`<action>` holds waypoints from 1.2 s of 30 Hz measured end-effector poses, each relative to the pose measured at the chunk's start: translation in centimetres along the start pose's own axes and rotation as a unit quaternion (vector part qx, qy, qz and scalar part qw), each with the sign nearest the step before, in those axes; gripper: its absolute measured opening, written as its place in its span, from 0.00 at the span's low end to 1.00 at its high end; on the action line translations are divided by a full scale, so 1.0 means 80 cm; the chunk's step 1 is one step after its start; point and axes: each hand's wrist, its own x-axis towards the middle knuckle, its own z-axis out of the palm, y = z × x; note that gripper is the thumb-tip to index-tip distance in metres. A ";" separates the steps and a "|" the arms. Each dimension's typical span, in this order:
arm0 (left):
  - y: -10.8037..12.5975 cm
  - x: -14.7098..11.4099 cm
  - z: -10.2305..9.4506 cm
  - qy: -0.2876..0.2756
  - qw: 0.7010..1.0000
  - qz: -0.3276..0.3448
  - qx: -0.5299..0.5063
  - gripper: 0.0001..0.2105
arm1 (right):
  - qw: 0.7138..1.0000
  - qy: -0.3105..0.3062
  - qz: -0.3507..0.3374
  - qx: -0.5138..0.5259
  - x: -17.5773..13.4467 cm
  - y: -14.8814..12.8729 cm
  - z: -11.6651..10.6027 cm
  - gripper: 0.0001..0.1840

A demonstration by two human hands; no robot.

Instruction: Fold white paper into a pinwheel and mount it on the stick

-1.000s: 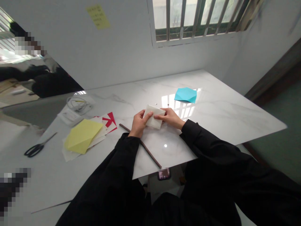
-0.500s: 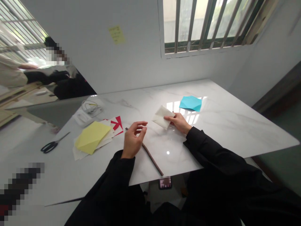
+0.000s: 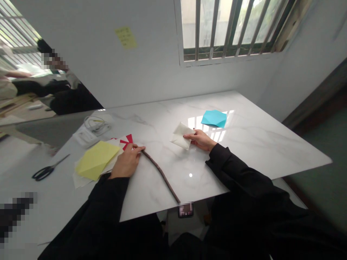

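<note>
My right hand (image 3: pixel 202 140) pinches a folded cream paper (image 3: pixel 181 136) between thumb and fingers, holding it above the white marble-look table (image 3: pixel 200 187). A dark brown stick (image 3: pixel 162 176) lies slantwise on the table, one end near the front edge. My left hand (image 3: pixel 127 161) reaches across the paper pile with fingers stretched out. Its fingertips are at the red paper pieces (image 3: pixel 125 142) and the stick's far end; whether they press on either is unclear. Under the left wrist lie a yellow paper sheet (image 3: pixel 97 159) and pale sheets.
A blue folded paper (image 3: pixel 214 118) lies toward the back. Black-handled scissors (image 3: pixel 46 171) are at left, near a clear box (image 3: pixel 86 136) and a coiled white cable (image 3: pixel 96 124). A yellow note (image 3: pixel 126 37) is on the wall. Another person (image 3: pixel 72 97) sits beyond at left.
My left hand has moved left, from above the stick to the paper pile and the stick's far end. My right hand still holds the cream paper. The view has shifted slightly right.
</note>
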 end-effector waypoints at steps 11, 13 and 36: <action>0.035 0.035 -0.009 -0.101 0.873 0.111 -0.465 0.15 | 1.000 -0.017 0.006 0.025 -0.001 -0.006 -0.003 0.22; 0.054 0.033 -0.004 -0.072 0.784 0.067 -0.613 0.16 | 0.999 -0.020 0.000 0.031 -0.001 -0.006 -0.005 0.20; 0.130 0.035 0.033 -0.170 0.637 -0.101 -0.745 0.26 | 0.999 -0.049 0.001 0.010 -0.010 -0.010 -0.013 0.24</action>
